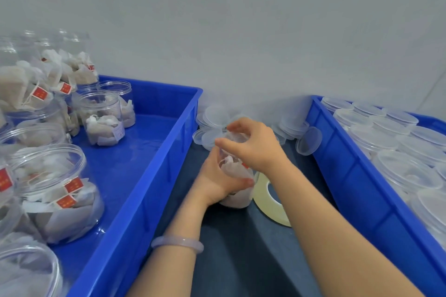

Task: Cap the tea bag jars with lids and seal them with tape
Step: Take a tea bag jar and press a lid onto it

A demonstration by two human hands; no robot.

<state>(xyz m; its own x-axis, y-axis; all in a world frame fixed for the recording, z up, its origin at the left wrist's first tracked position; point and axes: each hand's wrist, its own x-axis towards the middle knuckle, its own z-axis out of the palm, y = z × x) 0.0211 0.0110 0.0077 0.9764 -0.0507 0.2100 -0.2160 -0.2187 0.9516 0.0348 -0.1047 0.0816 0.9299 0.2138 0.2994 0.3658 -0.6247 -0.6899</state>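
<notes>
Two bare hands: left hand [214, 181] gripping one clear plastic tea-bag jar [235, 190], right hand [255, 144] clasping its top. One pale tape ring [270, 202] beside, between two blue plastic trays [154, 176].

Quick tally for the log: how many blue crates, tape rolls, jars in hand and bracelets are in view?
blue plastic crates: 2
pale roll of tape: 1
clear plastic jar of tea bags, gripped by the left hand: 1
pale lilac bangle: 1
Total: 5
The loose lids and the crated jars overlap too much to count.
</notes>
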